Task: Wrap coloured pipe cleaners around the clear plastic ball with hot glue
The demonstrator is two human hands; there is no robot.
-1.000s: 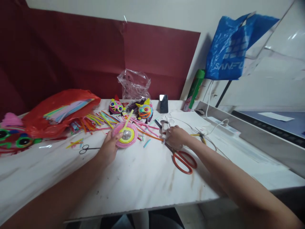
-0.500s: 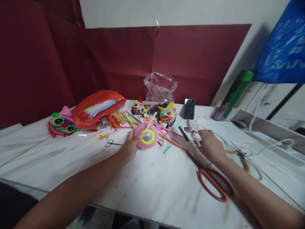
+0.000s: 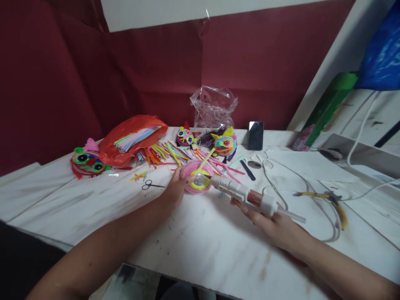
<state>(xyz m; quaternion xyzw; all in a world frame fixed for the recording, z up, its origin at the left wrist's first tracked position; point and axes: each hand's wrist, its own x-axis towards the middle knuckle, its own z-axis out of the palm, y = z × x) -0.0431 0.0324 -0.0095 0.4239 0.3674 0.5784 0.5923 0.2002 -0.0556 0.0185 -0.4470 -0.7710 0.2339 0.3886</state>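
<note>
My left hand [image 3: 178,186] grips the left edge of a round pink and yellow disc [image 3: 196,189], with the thumb on top near its pale middle. A yellow pipe cleaner [image 3: 207,158] sticks up from the disc toward the back. In my right hand [image 3: 270,225] is a white hot glue gun [image 3: 240,192], its nozzle pointing left at the disc's right side. A clear glue stick [image 3: 292,214] juts from the gun's rear. Whether the nozzle touches the disc I cannot tell. The large orange-handled scissors are mostly hidden under my right arm.
Pipe cleaners [image 3: 156,154] spill from a red plastic bag [image 3: 125,125]. Colourful animal faces [image 3: 89,162] stand left and behind. Small scissors [image 3: 151,185], a black phone [image 3: 255,136], a dark strip [image 3: 248,170], yellow-handled pliers [image 3: 325,196] and a looping white cord [image 3: 300,181] lie around.
My right hand has lifted the glue gun from the right side of the table and brought it left to the disc. My left hand still holds the disc. The view has shifted slightly.
</note>
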